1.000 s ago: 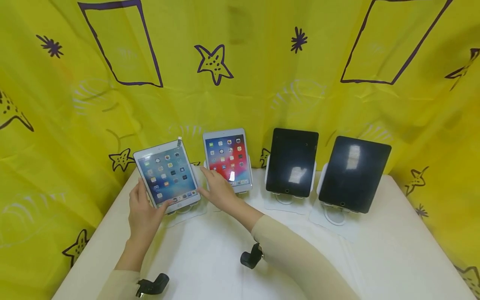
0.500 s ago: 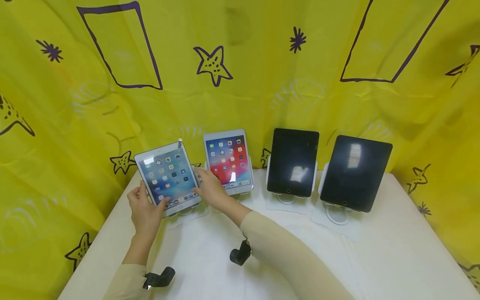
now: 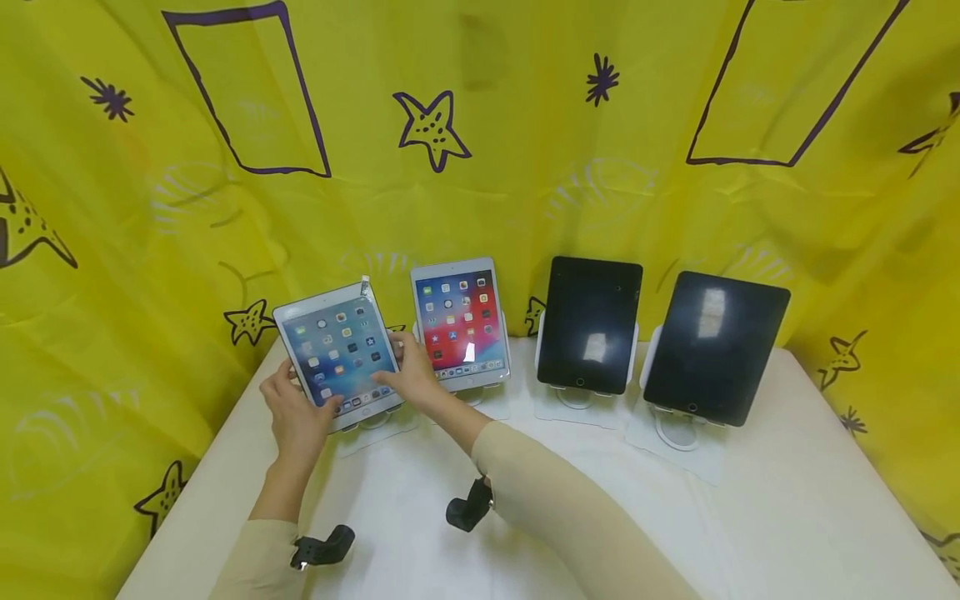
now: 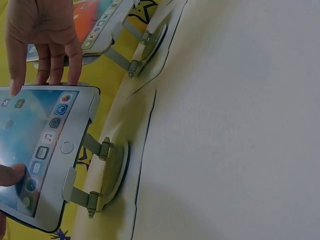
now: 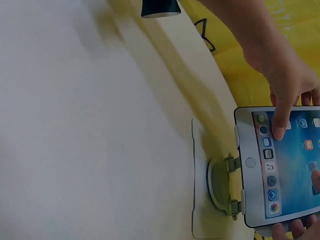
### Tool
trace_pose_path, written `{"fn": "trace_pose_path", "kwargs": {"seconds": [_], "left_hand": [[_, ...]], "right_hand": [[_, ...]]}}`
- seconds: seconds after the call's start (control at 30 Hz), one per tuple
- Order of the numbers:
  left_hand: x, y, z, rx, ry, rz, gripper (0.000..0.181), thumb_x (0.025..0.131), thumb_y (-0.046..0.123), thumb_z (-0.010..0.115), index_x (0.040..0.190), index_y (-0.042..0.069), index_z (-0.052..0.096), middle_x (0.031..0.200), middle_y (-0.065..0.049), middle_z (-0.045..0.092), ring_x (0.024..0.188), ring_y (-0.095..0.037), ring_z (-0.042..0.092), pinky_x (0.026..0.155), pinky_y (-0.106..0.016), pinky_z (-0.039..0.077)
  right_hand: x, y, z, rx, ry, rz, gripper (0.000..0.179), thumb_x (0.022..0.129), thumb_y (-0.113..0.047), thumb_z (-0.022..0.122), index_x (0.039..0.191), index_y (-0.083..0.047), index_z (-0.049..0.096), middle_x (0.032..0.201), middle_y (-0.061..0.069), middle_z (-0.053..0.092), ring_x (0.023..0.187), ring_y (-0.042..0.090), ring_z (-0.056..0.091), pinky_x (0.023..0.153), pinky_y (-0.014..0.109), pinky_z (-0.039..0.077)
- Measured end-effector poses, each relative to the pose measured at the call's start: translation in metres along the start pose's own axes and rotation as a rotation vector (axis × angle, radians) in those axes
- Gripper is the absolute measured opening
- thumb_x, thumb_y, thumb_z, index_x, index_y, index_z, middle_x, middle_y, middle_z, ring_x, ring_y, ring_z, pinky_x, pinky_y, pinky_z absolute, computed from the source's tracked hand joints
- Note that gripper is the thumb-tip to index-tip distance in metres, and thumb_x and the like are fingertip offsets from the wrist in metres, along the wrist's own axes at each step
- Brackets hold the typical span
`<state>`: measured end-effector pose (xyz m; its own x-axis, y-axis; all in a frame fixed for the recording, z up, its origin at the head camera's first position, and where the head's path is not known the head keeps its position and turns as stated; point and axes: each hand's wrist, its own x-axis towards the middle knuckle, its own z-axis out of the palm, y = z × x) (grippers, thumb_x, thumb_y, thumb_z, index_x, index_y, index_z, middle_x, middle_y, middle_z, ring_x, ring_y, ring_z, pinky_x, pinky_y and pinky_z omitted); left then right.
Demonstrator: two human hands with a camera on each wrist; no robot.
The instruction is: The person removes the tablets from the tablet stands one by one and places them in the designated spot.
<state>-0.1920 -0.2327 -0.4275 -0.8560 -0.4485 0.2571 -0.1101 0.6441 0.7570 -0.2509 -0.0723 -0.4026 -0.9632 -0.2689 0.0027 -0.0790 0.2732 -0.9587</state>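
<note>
Gripping the tablet (image 3: 337,343) from both sides, now that the right hand (image 3: 415,372) joins the left hand (image 3: 296,417)

The change lies in the right fingers. In the head view of a second ago they spread just beside the tablet's right edge, with the thumb at its border; now that thumb lies over the glass and the other fingers reach behind, so they pinch the right side. The left fingers stay clamped on the lower left part, thumb on the screen near the bottom row of icons, the rest round the back. For the work in hand, this probably means a steadier, two-handed hold.

The tablet leans between the two sets of fingers, tilted, with its bottom edge in the clips of a stand (image 4: 114,172) just below them on the white surface (image 3: 420,533). A small tag (image 3: 365,286) shows at the corner above the right fingers. Just past those fingers leans a second lit tablet (image 3: 459,317), its screen red and blue; whether the right hand brushes it cannot be told. Farther right, well apart from all the fingers, are a dark tablet (image 3: 589,323) and another dark tablet (image 3: 717,348), both untouched
</note>
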Motion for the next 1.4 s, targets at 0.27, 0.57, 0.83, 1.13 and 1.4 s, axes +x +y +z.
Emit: {"fn": "trace_pose_path", "kwargs": {"seconds": [0.27, 0.57, 0.83, 1.13, 1.4], "left_hand": [[-0.006, -0.015, -0.002, -0.193, 0.026, 0.091, 0.074, 0.085, 0.002, 0.068, 0.143, 0.006, 0.022, 0.122, -0.02, 0.044, 0.099, -0.026, 0.05, 0.072, -0.009, 0.039], [-0.012, -0.022, -0.002, -0.163, 0.113, 0.203, 0.071, 0.082, 0.004, 0.071, 0.141, 0.006, 0.031, 0.11, -0.02, 0.053, 0.091, -0.022, 0.054, 0.07, 0.006, 0.033], [-0.013, -0.021, -0.008, -0.159, 0.206, 0.285, 0.067, 0.078, 0.003, 0.074, 0.134, 0.002, 0.037, 0.103, -0.019, 0.058, 0.084, 0.0, 0.046, 0.069, 0.004, 0.034], [-0.018, -0.007, -0.019, -0.204, 0.194, 0.333, 0.066, 0.076, -0.002, 0.074, 0.132, -0.001, 0.04, 0.102, -0.021, 0.059, 0.083, 0.009, 0.043, 0.069, 0.002, 0.037], [-0.029, 0.003, -0.025, -0.227, 0.107, 0.304, 0.066, 0.076, -0.003, 0.074, 0.132, 0.001, 0.04, 0.101, -0.018, 0.057, 0.082, 0.008, 0.044, 0.067, 0.001, 0.039]], "right_hand": [[0.003, 0.005, -0.005, -0.078, 0.002, -0.073, 0.043, 0.087, -0.002, 0.064, 0.124, -0.008, 0.045, 0.096, 0.008, 0.052, 0.085, 0.017, 0.052, 0.077, 0.023, 0.049], [0.009, 0.012, -0.009, -0.144, -0.065, -0.095, 0.035, 0.092, -0.008, 0.06, 0.124, -0.012, 0.047, 0.103, 0.007, 0.059, 0.09, 0.018, 0.056, 0.079, 0.025, 0.051], [0.005, 0.01, -0.012, -0.147, -0.076, -0.163, 0.035, 0.09, -0.007, 0.062, 0.123, -0.01, 0.049, 0.099, 0.005, 0.059, 0.086, 0.015, 0.055, 0.072, 0.02, 0.05], [-0.005, 0.003, -0.024, -0.15, -0.058, -0.225, 0.033, 0.089, -0.007, 0.064, 0.119, -0.007, 0.05, 0.098, 0.009, 0.06, 0.081, 0.016, 0.055, 0.07, 0.018, 0.049], [-0.023, 0.006, -0.035, -0.119, -0.054, -0.199, 0.031, 0.088, -0.008, 0.066, 0.115, -0.009, 0.051, 0.096, 0.007, 0.059, 0.082, 0.016, 0.056, 0.068, 0.02, 0.052]]}}
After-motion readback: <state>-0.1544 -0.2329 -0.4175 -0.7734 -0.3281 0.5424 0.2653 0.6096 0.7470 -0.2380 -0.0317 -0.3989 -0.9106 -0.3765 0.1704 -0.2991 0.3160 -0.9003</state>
